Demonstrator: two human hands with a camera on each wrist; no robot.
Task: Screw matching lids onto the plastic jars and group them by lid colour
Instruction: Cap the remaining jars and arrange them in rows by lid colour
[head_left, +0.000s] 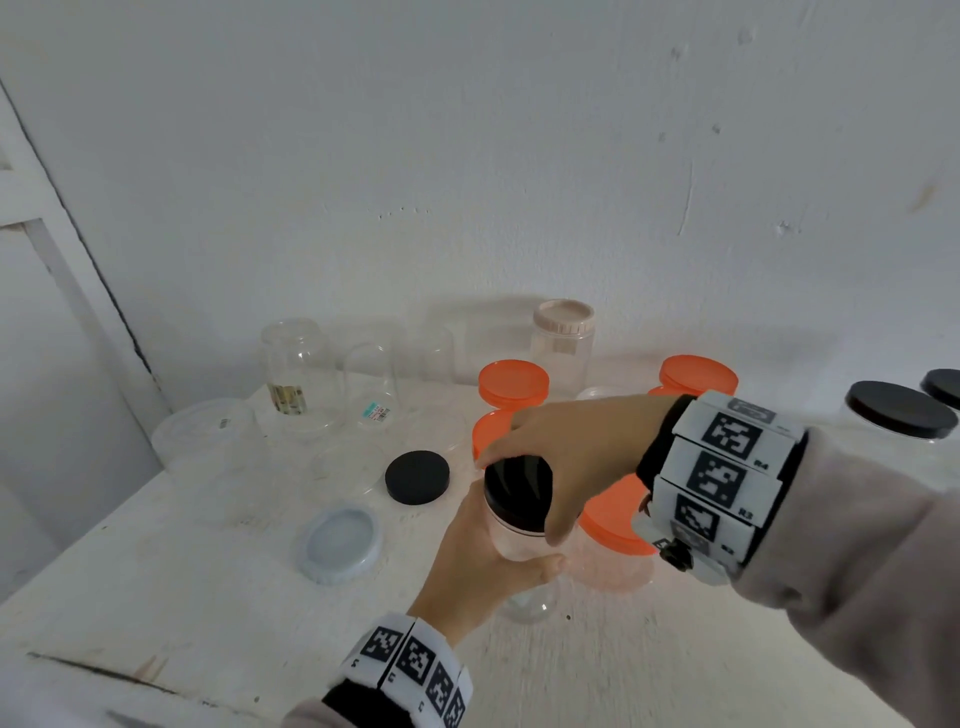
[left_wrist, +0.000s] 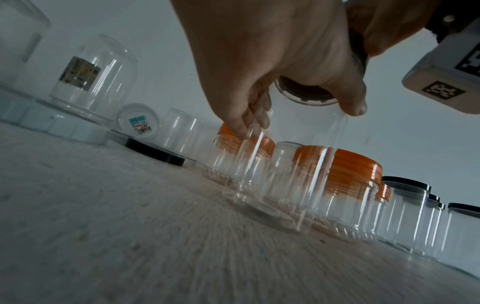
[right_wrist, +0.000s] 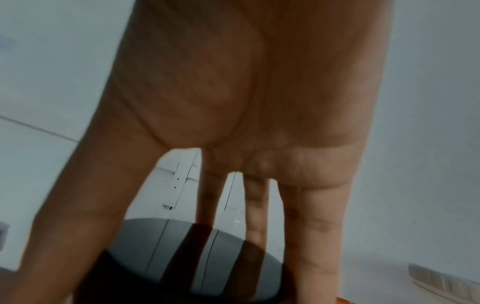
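Right now my left hand (head_left: 485, 558) wraps the clear jar (head_left: 517, 540), thumb in front, fingers behind, jar base on the white table (head_left: 156, 597). My right hand (head_left: 576, 457) comes from above, fingers and thumb spread round the rim of the black lid (head_left: 517, 488) sitting on that jar's mouth. Just right of it stand orange-lidded jars (head_left: 618, 519); more orange lids (head_left: 513, 383) behind. Black-lidded jars (head_left: 898, 410) sit far right. A loose black lid (head_left: 417, 477) and a loose white lid (head_left: 340, 543) lie left of the jar; upturned clear jars (head_left: 296, 374) back left.
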